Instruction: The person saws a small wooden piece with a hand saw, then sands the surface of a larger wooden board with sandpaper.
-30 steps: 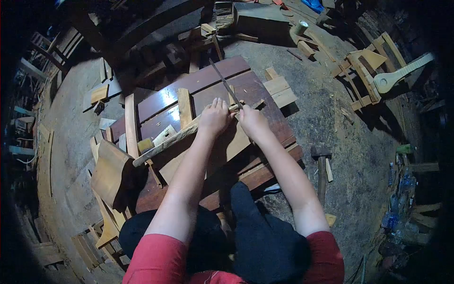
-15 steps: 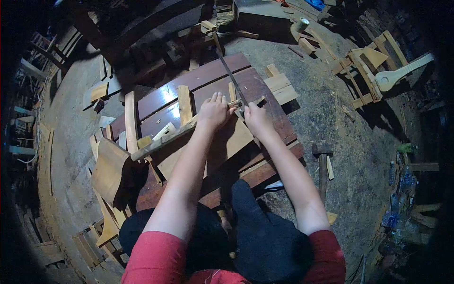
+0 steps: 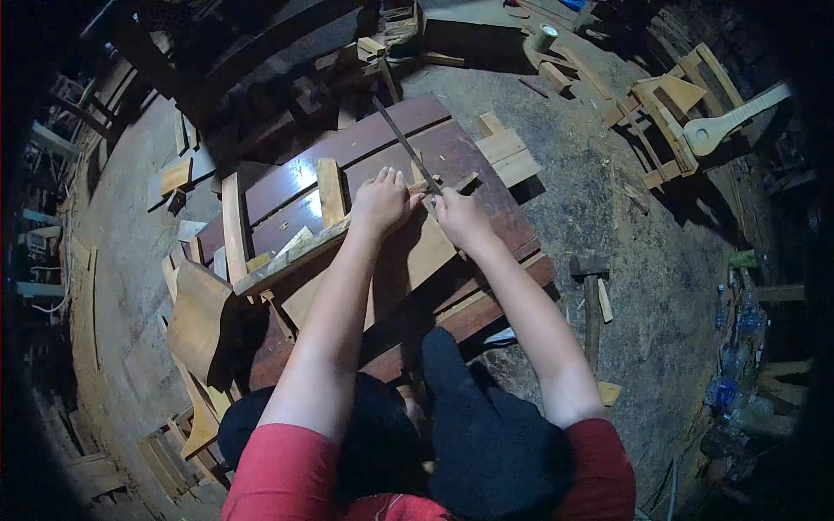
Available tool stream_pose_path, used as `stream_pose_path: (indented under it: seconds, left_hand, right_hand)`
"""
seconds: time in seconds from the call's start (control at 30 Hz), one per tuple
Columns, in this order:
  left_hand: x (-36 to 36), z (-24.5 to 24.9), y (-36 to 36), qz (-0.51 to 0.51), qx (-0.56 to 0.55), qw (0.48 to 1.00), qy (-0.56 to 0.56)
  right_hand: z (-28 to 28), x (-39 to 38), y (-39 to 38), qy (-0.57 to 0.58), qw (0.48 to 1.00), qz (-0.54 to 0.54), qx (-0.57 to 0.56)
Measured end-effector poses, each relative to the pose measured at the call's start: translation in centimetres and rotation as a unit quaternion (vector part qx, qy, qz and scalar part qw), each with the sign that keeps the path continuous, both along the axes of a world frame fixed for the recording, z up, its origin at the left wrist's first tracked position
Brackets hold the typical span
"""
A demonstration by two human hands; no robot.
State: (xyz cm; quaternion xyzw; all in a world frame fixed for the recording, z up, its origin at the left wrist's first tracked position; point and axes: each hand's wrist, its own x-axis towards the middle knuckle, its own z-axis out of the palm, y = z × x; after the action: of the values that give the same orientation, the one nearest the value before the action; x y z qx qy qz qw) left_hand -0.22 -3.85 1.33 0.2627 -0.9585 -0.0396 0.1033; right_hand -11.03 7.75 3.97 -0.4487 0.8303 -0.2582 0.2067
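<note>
A long, narrow dark saw blade (image 3: 401, 137) reaches from my right hand (image 3: 463, 217) toward the far side of the low table. My right hand is closed around its near end, where the handle is hidden. The blade crosses a pale wooden stick (image 3: 291, 267) close to the stick's right end. My left hand (image 3: 380, 204) presses on the stick just left of the blade, its fingers over the far side and its thumb toward the blade. The stick lies slantwise over a flat light-brown board (image 3: 417, 260) on the reddish-brown tabletop (image 3: 469, 161).
Wooden strips (image 3: 330, 193) lie under the stick. A curved wooden piece (image 3: 198, 321) stands at the table's left. On the floor at right are a hammer (image 3: 592, 304), pale boards (image 3: 512, 158) and a wooden frame bearing a long-necked pale piece (image 3: 717, 135). Plastic bottles (image 3: 725, 391) lie farther right.
The blade's far end has swung left, and my right hand has shifted slightly left with it. My left hand stays on the stick. The whole view has shifted a little.
</note>
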Motion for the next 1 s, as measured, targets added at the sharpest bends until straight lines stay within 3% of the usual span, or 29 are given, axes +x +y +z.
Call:
stream_pose_path:
  seconds: [0.23,0.5,0.87,1.0]
  left_hand:
    - [-0.1,0.1,0.1,-0.003,-0.024,1.0,0.011]
    - [0.0,1.2,0.3,0.008,0.026,0.998,-0.054]
    - [-0.1,-0.2,0.2,0.01,-0.017,1.0,-0.019]
    - [0.0,0.2,0.4,0.01,-0.012,0.999,-0.037]
  right_hand:
    - [-0.2,-0.2,-0.3,0.03,0.999,0.011,0.024]
    - [0.6,0.3,-0.4,0.038,0.998,0.013,0.05]
    - [2.6,1.1,1.7,0.088,0.985,0.032,0.144]
    - [2.2,0.9,2.1,0.092,0.988,0.041,0.117]
